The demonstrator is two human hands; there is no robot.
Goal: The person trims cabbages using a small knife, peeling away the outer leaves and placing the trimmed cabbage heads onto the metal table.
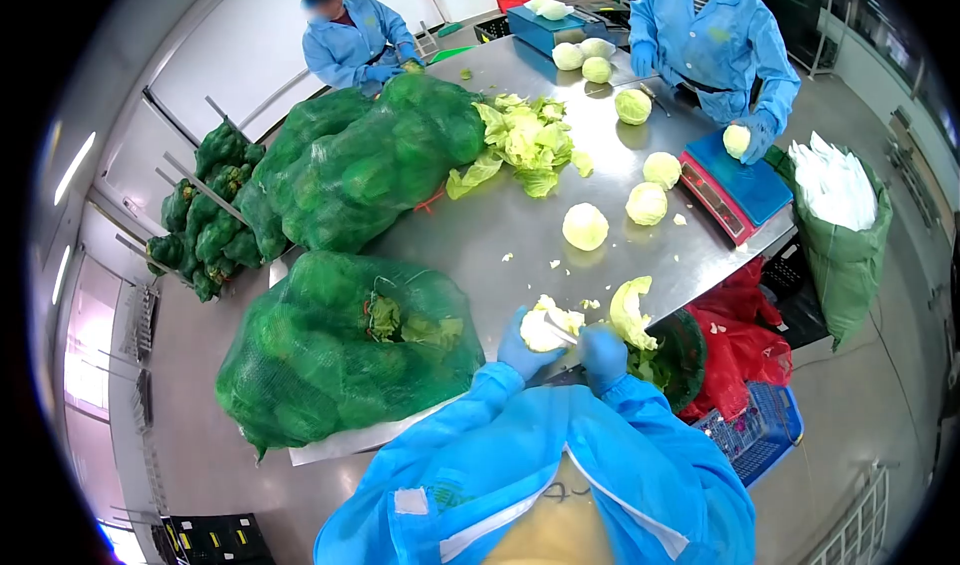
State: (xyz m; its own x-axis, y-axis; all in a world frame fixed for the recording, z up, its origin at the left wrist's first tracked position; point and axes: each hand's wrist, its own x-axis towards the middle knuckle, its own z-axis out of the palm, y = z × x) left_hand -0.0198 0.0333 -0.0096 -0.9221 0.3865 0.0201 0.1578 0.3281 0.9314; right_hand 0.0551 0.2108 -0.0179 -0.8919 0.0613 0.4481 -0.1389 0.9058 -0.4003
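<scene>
My left hand point(520, 349), in a blue glove, grips a trimmed cabbage point(538, 336) at the near edge of the metal table. My right hand point(603, 353), also gloved, is closed round a knife, its handle hidden in the fist. The knife's blade point(562, 332) lies against the cabbage's pale cut side. Just beyond my right hand is a loose outer cabbage leaf point(631, 313). Small leaf scraps lie on the table in front of my hands. Farther off stands a whole peeled cabbage point(585, 227).
Green mesh sacks of cabbages point(350, 350) fill the table's left side, beside a leaf pile point(530, 140). A co-worker point(715, 40) holds a cabbage over a red-and-blue scale point(735, 180); another person point(355, 40) works at the far left. A green leaf-filled bin point(682, 360) stands right.
</scene>
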